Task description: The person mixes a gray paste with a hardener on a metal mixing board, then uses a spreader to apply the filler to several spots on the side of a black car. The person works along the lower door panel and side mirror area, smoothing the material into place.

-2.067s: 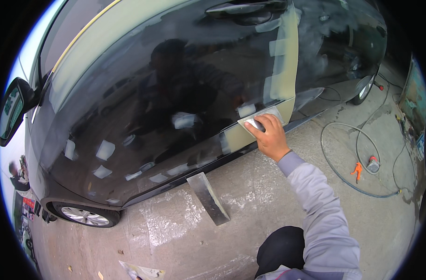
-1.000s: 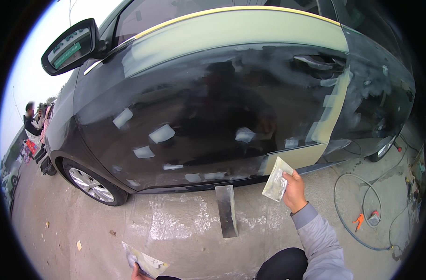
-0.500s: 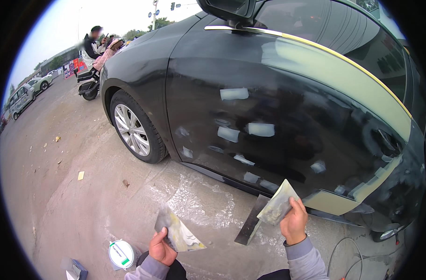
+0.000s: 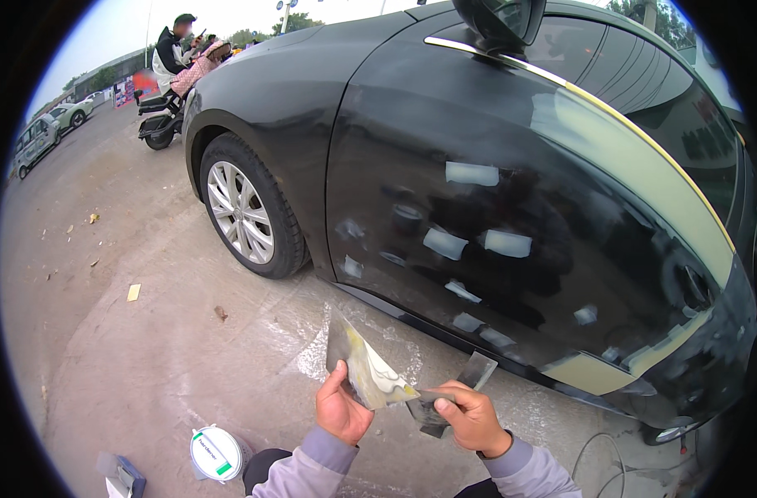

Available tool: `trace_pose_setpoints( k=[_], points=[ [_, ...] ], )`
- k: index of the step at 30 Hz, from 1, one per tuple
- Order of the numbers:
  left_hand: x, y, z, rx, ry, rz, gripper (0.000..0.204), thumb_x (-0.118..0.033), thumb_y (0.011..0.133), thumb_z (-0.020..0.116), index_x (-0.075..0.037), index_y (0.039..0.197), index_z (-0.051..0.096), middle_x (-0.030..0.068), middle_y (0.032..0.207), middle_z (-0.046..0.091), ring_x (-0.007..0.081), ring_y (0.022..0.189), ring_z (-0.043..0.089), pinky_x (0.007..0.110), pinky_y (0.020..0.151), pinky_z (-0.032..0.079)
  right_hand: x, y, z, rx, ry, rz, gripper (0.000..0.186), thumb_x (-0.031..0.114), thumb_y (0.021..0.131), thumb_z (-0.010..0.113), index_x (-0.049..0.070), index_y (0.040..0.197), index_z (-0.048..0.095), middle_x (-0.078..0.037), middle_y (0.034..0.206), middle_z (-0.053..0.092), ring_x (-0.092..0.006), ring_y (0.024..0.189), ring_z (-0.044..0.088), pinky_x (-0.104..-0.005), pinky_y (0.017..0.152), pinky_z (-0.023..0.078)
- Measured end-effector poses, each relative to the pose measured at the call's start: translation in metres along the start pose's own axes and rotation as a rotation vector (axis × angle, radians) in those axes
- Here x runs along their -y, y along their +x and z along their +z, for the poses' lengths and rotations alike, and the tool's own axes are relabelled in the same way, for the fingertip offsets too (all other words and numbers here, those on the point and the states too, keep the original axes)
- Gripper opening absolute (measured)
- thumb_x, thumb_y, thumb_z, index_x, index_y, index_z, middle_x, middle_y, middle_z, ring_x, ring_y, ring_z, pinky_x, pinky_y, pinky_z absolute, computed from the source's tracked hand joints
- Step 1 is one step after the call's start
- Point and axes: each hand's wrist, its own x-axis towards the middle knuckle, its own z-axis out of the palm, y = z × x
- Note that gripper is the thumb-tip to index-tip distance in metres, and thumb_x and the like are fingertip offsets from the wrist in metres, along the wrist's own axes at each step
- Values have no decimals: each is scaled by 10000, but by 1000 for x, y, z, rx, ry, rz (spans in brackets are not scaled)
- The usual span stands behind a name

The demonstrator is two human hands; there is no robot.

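Observation:
My left hand (image 4: 343,408) grips a thin, flat putty spreader (image 4: 354,362) tilted upward, with a smear of pale cream filler (image 4: 384,377) along its right side. Close on the right, my right hand (image 4: 474,421) is closed around a second, grey-smudged putty spreader (image 4: 429,408). That one's edge meets the lower right corner of the left spreader, and its far side is partly hidden by my fingers. Before me stands a black car door (image 4: 412,124) with several pale filler patches (image 4: 507,243) and a wide cream filler band (image 4: 619,145) under the window.
A dark flat strip (image 4: 478,371) lies on the ground by the sill, partly behind my right hand. A white tub (image 4: 218,452) and an opened box (image 4: 121,476) stand at lower left. The front wheel (image 4: 241,209) is ahead; a hose (image 4: 598,452) curls at lower right. People sit on a scooter (image 4: 158,129) beyond.
My hands have come together: the right spreader has swung down and left from beside the door to the left spreader's corner. My left hand has risen and moved right. The view has shifted.

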Motion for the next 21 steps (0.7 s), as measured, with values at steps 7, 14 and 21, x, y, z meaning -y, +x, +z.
trace_pose_setpoints(
  k=[7,14,21],
  points=[
    [25,-7,-16,108,-242,-478,451,-313,1137,477,-38,1490,532,156,1423,666,330,1319,639,511,1161,478,-40,35,-5,74,723,566,149,172,1099,618,30,1084,663,-36,1035,721,-91,928,676,-273,852,562],
    [-28,10,43,-163,49,109,431,-265,1138,509,-51,1513,500,105,1510,607,312,1387,586,535,1202,440,-17,67,-18,-371,787,352,102,106,1075,624,13,1102,658,-56,1068,730,-93,963,682,-265,858,548],
    [-63,-1,185,-118,203,356,410,-166,1134,506,-68,1531,485,93,1550,571,301,1428,554,535,1215,432,84,104,-52,-435,445,289,240,102,1076,618,-30,1264,685,-52,1165,744,-93,1016,653,-278,928,509]
  ],
)
